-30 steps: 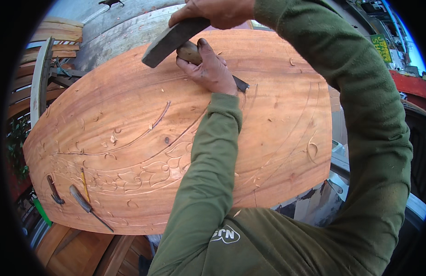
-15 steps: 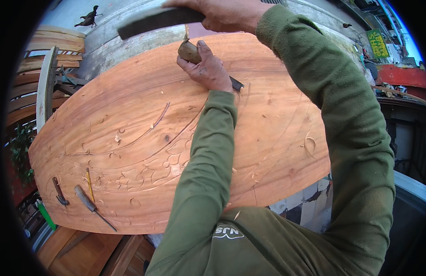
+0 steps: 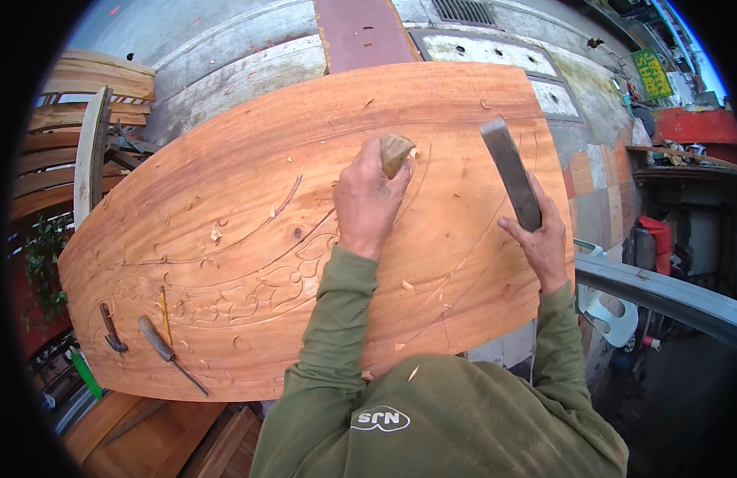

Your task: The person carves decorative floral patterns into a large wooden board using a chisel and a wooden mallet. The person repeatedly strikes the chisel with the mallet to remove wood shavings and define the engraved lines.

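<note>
A large orange-brown wooden board (image 3: 432, 239) spreads beneath my hands, with carved scrolls and leaves at its left and middle. My left hand (image 3: 368, 199) is wrapped around a gouge (image 3: 397, 151); the wooden butt of its handle shows, while its blade is hidden from here. To the right, my right hand (image 3: 542, 239) grips the lower end of a dark flat bar (image 3: 512, 175), its paler end pointing away from me. Wood chips lie beside both hands. Toward the board's left end rest a wooden-handled tool with a thin shaft (image 3: 157, 341), a yellow pencil (image 3: 165, 315) and a dark hooked tool (image 3: 111, 328).
Stacked wooden slats (image 3: 90, 88) stand past the board's left end, with a green plant (image 3: 48, 271) below. A white plastic chair (image 3: 611, 319) and a long grey beam (image 3: 663, 291) are at the right. Beyond the far edge is a concrete strip with a drain grate (image 3: 464, 11).
My right hand has come down from above the far edge to the board's right side, still holding the bar. My left hand has turned the gouge, so its butt faces up.
</note>
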Motion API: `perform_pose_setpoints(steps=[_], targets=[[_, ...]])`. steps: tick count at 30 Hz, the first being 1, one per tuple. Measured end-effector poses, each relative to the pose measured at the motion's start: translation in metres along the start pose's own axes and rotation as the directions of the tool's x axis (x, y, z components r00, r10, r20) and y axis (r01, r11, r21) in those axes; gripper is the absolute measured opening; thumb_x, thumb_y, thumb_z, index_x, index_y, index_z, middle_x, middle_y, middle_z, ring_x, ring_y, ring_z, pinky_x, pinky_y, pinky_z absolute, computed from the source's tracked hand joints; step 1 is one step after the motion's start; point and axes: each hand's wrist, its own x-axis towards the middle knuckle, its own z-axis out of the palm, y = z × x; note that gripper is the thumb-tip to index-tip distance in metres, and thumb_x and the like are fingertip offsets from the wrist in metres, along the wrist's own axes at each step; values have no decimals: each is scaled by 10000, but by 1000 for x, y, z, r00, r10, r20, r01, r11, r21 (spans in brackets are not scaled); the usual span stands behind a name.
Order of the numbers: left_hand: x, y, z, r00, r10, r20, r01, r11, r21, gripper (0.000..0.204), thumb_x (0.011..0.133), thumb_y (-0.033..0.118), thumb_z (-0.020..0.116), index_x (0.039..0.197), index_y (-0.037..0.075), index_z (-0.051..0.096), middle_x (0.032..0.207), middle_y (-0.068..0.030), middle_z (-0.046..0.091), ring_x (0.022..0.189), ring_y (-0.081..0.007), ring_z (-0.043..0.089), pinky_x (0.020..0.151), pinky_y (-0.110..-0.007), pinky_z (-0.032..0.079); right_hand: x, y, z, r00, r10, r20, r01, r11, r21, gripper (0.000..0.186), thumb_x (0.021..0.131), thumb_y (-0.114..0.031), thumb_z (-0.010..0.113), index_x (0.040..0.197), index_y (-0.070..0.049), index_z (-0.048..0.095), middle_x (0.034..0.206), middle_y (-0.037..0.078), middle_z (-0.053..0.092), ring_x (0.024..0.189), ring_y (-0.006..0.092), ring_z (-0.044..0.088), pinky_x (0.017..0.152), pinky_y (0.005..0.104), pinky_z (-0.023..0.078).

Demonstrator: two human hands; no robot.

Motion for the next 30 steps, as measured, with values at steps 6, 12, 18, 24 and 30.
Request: perform_pose_setpoints(steps=[6, 12, 18, 24, 30], targets=[[17, -18, 57, 992, 58, 109, -91, 940, 330, 303, 893, 269, 824, 1009, 37, 668, 1006, -197, 747, 946, -439, 729, 803, -535, 588, -94, 21, -11, 993, 121, 17, -109, 942, -317, 1039, 698, -306, 984, 1631, -332, 529, 1163, 98, 665, 1032, 297, 682, 870, 427, 583], [-10, -13, 61, 952, 210, 224, -288, 866, 409, 316, 827, 187, 832, 1013, 54, 613, 993, -172, 714, 917, -401, 732, 760, -511, 594, -111, 29, -8, 1000, 14, -9, -16, 924, -381, 1014, 739, -333, 958, 1647, -342, 507, 1204, 113, 647, 1114, 325, 646, 951, 449, 550], [-105, 8, 21, 717, 404, 567, -627, 729, 273, 365, 877, 265, 820, 1070, 80, 572, 964, -125, 646, 832, -331, 708, 667, -446, 574, -115, 34, 0, 997, 31, -66, -51, 946, -320, 1017, 799, -369, 928, 1678, -198, 446, 1263, 129, 666, 1162, 339, 629, 997, 451, 532], [-176, -12, -63, 960, 146, 239, -248, 841, 481, 664, 911, 305, 845, 1506, 146, 597, 1030, -129, 606, 929, -329, 639, 774, -465, 537, -115, 35, 3, 996, 24, -88, -54, 931, -360, 975, 820, -460, 904, 1631, -117, 485, 1274, 145, 680, 1163, 349, 635, 983, 478, 545], [-211, -61, -113, 980, 182, 79, -192, 764, 617, 779, 890, 318, 868, 1603, 218, 572, 1172, -114, 606, 1062, -319, 582, 954, -470, 486, -117, 36, 7, 995, 12, -96, -47, 929, -366, 923, 837, -464, 898, 1609, -138, 511, 1327, 145, 675, 1198, 358, 637, 1001, 484, 549]])
